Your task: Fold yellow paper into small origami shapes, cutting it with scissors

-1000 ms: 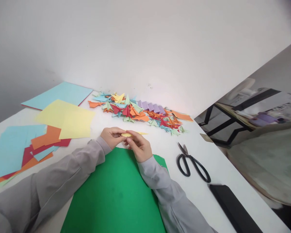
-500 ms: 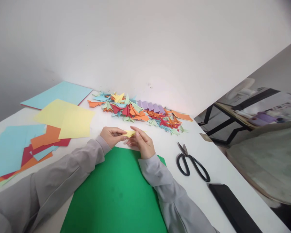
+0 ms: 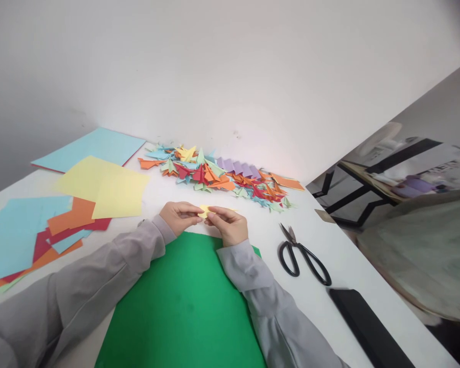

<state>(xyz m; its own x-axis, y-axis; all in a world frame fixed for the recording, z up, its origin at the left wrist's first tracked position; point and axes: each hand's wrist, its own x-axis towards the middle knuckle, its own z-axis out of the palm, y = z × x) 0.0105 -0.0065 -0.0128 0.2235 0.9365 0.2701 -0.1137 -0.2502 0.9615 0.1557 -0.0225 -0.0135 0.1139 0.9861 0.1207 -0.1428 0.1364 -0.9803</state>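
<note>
Between my two hands is a small folded piece of yellow paper [image 3: 204, 211], held just above the far edge of a green sheet [image 3: 184, 296]. My left hand [image 3: 179, 216] pinches its left end with thumb and fingers. On the other end, the thumb and forefinger of my right hand [image 3: 230, 224] are closed. Most of the yellow piece is hidden by fingertips, so its folded shape does not show. Beyond my hands lies a long heap of small folded paper pieces [image 3: 199, 174] in orange, red, green, blue and yellow, with a purple pleated strip [image 3: 239, 167] behind.
Black-handled scissors [image 3: 304, 255] lie open on the white table [image 3: 291, 317] at right, near a black flat object [image 3: 368, 327]. Yellow sheets [image 3: 107, 186], blue sheets [image 3: 19, 230] and orange pieces [image 3: 72, 214] cover the left side. A wall [image 3: 230, 76] rises behind.
My right hand has turned and its fingers have closed on the right end of the yellow paper, where they were looser before. The left hand has hardly moved.
</note>
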